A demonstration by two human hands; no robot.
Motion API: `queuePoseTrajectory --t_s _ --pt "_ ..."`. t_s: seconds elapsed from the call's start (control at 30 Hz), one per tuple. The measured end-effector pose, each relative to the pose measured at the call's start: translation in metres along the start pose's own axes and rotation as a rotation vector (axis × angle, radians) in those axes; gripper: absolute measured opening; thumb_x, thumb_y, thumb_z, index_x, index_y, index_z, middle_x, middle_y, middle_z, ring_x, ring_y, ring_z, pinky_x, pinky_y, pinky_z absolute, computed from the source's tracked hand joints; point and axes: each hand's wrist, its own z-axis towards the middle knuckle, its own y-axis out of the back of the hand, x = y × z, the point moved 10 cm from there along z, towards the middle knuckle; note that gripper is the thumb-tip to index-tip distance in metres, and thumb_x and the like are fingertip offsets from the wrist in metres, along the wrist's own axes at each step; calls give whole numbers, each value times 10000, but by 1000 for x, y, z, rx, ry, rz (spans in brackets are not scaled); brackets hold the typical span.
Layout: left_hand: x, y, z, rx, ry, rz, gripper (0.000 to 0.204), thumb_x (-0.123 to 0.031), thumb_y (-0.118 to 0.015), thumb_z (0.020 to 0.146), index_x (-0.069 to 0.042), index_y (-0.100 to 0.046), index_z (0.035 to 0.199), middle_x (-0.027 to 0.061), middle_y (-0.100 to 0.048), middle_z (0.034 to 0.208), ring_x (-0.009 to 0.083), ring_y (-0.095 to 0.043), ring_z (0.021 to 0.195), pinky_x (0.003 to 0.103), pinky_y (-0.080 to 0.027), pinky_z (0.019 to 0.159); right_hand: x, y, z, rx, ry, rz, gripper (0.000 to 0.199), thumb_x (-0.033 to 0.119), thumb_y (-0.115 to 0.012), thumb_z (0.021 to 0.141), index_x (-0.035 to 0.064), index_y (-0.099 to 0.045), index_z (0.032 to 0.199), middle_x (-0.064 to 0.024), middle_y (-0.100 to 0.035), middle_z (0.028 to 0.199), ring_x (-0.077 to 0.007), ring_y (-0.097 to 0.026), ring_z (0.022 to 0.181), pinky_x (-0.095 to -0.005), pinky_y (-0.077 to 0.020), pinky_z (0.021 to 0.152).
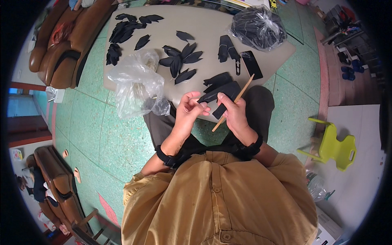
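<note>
Black leaf-shaped piece (pixel 218 94), frame centre, above lap: looks thin, light, floppy; best pinched at narrow end. Left hand (pixel 190 110) fingertips closed on its left tip. Right hand (pixel 232 109) clamps piece plus wooden stick (pixel 233 102). More black pieces (pixel 179 61) on board (pixel 204 28), clear bag (pixel 136 83) left.

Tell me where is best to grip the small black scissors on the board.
Probably the black scissors by the lower handle end, coming from the person's side. That end points toward the person, beside the black phone, with bare board around it.
</note>
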Motion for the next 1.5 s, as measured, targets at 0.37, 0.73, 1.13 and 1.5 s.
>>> queuePoseTrajectory --t_s 0.37,0.73,1.13,1.5 --pt "15 10 3 -73 35 -61 144 29 -541 825 -40 -453 733 127 -621 761 180 -642 700 259 -517 670 -3 -8 -4 8 5 61 75 150 -638 791 99 -590 767 44 -529 672 -23 -434 528 -175 -298 424" --pt "14 16 -1 -234 4 -51 94 42 -563 802 -1 -481 792 107 -593 745 152 -609 626 237 -501 585 -17 -7 0 32 -35 -28 98 153 -630 801 91 -577 747 45 -528 652 -23 -411 519 -183 -279 420" --pt "50 11 -1 190 279 345 111 -128 -585 845 -56 -546 770 -14 -553 682 63 -500 562 188 -402 519 -44 -15 -1 412 -96 -498 202 217 -635 794 23 -590 756 11 -552 621 -70 -496 571 -218 -382 529" --pt "45 14 6 192 304 253 176 -137 -580 845 -64 -553 687 -24 -530 628 54 -474 556 201 -398 531 -28 4 -9 303 -149 -441 190 237 -622 815 57 -596 762 19 -539 608 -28 -413 488 -179 -293 417"
